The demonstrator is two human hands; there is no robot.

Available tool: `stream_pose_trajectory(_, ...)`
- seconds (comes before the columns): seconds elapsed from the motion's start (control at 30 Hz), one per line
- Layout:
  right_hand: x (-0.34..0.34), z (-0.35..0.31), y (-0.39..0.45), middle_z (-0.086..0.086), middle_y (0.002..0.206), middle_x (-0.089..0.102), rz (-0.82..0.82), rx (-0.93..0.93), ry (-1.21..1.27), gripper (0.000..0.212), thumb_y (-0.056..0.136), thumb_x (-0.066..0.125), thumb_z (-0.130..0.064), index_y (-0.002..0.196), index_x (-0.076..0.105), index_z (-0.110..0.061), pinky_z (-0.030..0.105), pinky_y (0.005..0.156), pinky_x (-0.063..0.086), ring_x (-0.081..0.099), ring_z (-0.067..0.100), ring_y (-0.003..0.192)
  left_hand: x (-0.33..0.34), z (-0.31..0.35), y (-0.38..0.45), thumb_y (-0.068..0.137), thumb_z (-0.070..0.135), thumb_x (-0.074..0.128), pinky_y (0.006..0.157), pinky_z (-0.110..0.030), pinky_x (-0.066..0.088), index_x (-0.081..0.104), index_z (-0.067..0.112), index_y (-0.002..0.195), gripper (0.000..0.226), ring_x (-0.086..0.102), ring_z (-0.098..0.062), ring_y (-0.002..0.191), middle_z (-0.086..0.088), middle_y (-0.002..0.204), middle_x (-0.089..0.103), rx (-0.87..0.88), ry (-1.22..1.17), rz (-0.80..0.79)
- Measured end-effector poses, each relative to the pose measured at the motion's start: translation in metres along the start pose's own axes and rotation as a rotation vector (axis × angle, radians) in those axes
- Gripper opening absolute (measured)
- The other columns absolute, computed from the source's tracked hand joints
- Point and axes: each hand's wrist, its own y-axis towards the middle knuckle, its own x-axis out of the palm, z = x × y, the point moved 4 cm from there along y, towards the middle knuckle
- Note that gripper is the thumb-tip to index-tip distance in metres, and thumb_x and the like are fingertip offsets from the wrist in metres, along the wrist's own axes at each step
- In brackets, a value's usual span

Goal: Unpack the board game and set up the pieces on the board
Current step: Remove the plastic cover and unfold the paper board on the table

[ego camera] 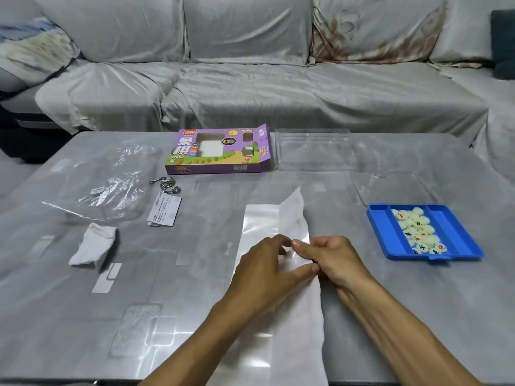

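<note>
You have one purple cardboard game box point(220, 151), one blue plastic tray point(451, 235), and roughly a dozen cream round pieces point(418, 231).

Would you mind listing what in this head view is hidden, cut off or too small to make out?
- Folded board sheet: its printed face is not visible; the left hand and right hand cover its middle, and the bottom edge cuts it off.
- Game pieces in the blue tray: piled up, so most characters are too small or hidden.
- Leaflet: print too small to read.
- Purple box: contents not visible.
</note>
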Motion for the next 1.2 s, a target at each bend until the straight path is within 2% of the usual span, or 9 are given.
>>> stream_pose_trajectory(0.13, 0.003, -0.002, -0.003, 0.019, 0.070, 0.067, -0.021, 0.015, 0.011, 0.033, 0.080, 0.079, -0.024, 0.083, 0.069, 0.007, 0.029, 0.056, 0.052, 0.063, 0.024, 0.057, 0.002, -0.009, 0.004, 0.064, 0.063, 0.076, 0.077, -0.027, 0.052, 0.054, 0.034, 0.091, 0.046, 0.061, 0.000, 0.088, 0.020, 0.098, 0.061, -0.112, -0.114, 0.017)
stream_pose_trajectory(0.23, 0.005, -0.004, -0.008, 0.012, 0.062, 0.065, -0.103, 0.058, 0.028, 0.027, 0.091, 0.068, -0.021, 0.073, 0.070, -0.001, 0.023, 0.046, 0.048, 0.062, 0.018, 0.050, 0.002, -0.014, 0.007, 0.064, 0.065, 0.074, 0.069, -0.024, 0.048, 0.054, 0.033, 0.086, 0.044, 0.062, -0.002, 0.086, 0.018, 0.094, 0.062, -0.164, -0.139, 0.020)
stream_pose_trajectory(0.33, 0.002, -0.007, -0.009, 0.014, 0.066, 0.066, -0.119, 0.049, 0.048, 0.030, 0.094, 0.064, -0.017, 0.066, 0.067, -0.006, 0.023, 0.047, 0.050, 0.063, 0.018, 0.053, 0.001, -0.015, 0.008, 0.060, 0.074, 0.070, 0.069, -0.025, 0.050, 0.057, 0.031, 0.083, 0.051, 0.064, -0.004, 0.083, 0.015, 0.091, 0.065, -0.183, -0.215, 0.017)
stream_pose_trajectory(0.63, 0.004, -0.003, -0.007, 0.011, 0.064, 0.064, -0.077, 0.043, 0.142, 0.023, 0.084, 0.074, -0.025, 0.080, 0.069, -0.003, 0.030, 0.054, 0.056, 0.061, 0.018, 0.052, 0.000, -0.015, 0.007, 0.054, 0.067, 0.075, 0.078, -0.031, 0.054, 0.060, 0.030, 0.084, 0.050, 0.066, -0.008, 0.085, 0.014, 0.094, 0.066, -0.221, -0.321, -0.019)
stream_pose_trajectory(0.83, 0.014, 0.006, -0.006, 0.015, 0.085, 0.073, -0.135, 0.084, 0.274, 0.030, 0.092, 0.063, -0.033, 0.101, 0.072, -0.006, 0.039, 0.071, 0.053, 0.069, 0.026, 0.070, -0.003, -0.015, 0.010, 0.057, 0.054, 0.078, 0.073, -0.030, 0.050, 0.063, 0.028, 0.094, 0.048, 0.066, -0.010, 0.080, 0.005, 0.095, 0.070, -0.305, -0.523, -0.095)
stream_pose_trajectory(0.97, 0.018, 0.007, -0.006, 0.022, 0.091, 0.073, -0.122, 0.049, 0.248, 0.027, 0.096, 0.058, -0.027, 0.097, 0.071, -0.003, 0.037, 0.068, 0.055, 0.069, 0.031, 0.077, -0.007, -0.019, 0.010, 0.072, 0.022, 0.070, 0.072, -0.038, 0.055, 0.066, 0.008, 0.085, 0.019, 0.064, -0.015, 0.065, -0.006, 0.077, 0.070, -0.321, -0.552, -0.021)
stream_pose_trajectory(1.07, 0.013, 0.001, -0.007, 0.020, 0.088, 0.073, -0.085, 0.021, 0.217, 0.025, 0.096, 0.059, -0.022, 0.093, 0.071, 0.000, 0.031, 0.060, 0.057, 0.070, 0.027, 0.071, -0.013, -0.021, 0.010, 0.084, 0.018, 0.068, 0.063, -0.036, 0.060, 0.062, -0.001, 0.078, 0.022, 0.070, -0.017, 0.065, -0.008, 0.073, 0.072, -0.319, -0.521, 0.044)
stream_pose_trajectory(1.13, -0.004, -0.006, -0.001, 0.015, 0.078, 0.072, 0.022, -0.050, 0.001, 0.031, 0.096, 0.058, -0.025, 0.086, 0.069, 0.003, 0.031, 0.057, 0.053, 0.066, 0.023, 0.062, -0.030, -0.026, 0.015, 0.086, 0.009, 0.067, 0.044, -0.020, 0.047, 0.059, 0.000, 0.069, 0.020, 0.060, -0.011, 0.049, -0.005, 0.062, 0.063, -0.297, -0.524, 0.119)
stream_pose_trajectory(1.2, -0.028, -0.018, 0.007, 0.010, 0.070, 0.065, 0.178, -0.169, -0.551, 0.039, 0.098, 0.051, -0.034, 0.076, 0.061, -0.003, 0.035, 0.061, 0.049, 0.060, 0.025, 0.064, -0.056, -0.039, 0.022, 0.083, 0.002, 0.065, 0.038, -0.013, 0.030, 0.060, 0.000, 0.068, 0.017, 0.042, -0.009, 0.042, -0.007, 0.057, 0.049, -0.287, -0.448, 0.173)
